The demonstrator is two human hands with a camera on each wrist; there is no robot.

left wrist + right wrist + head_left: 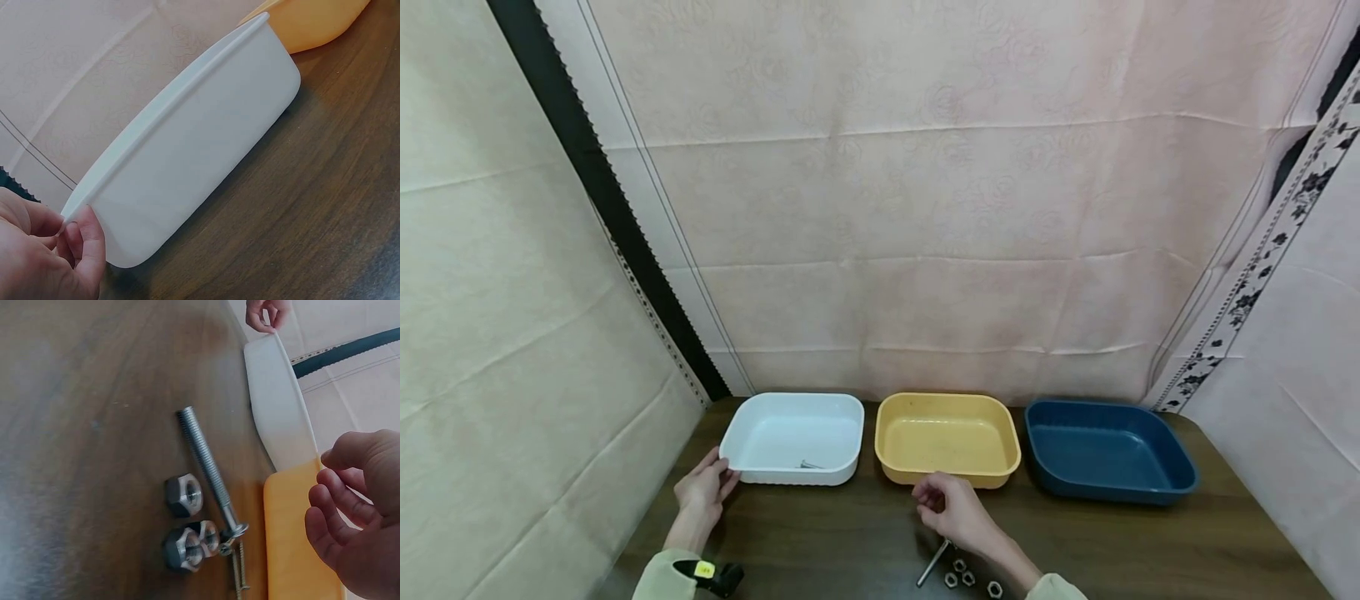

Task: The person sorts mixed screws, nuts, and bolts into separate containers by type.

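At the left, my left hand (703, 487) pinches the rim of a white plastic tray (793, 477) at its near left corner. The left wrist view shows its thumb and fingers on that rim. A few thin screws (808, 464) lie inside this tray. My right hand (953, 510) hovers near the front of a yellow tray (947, 450), fingers loosely bent, with nothing visible between them. Below it on the table lie a long threaded bolt (206, 459) and several hex nuts (185, 495). Beside the bolt's head, small screws (240, 569) show in the right wrist view.
A dark blue tray (1112, 492) stands right of the yellow one, all three in a row along the back of the brown wooden table (820, 533). Pale cloth (925, 208) hangs behind the trays and on both sides.
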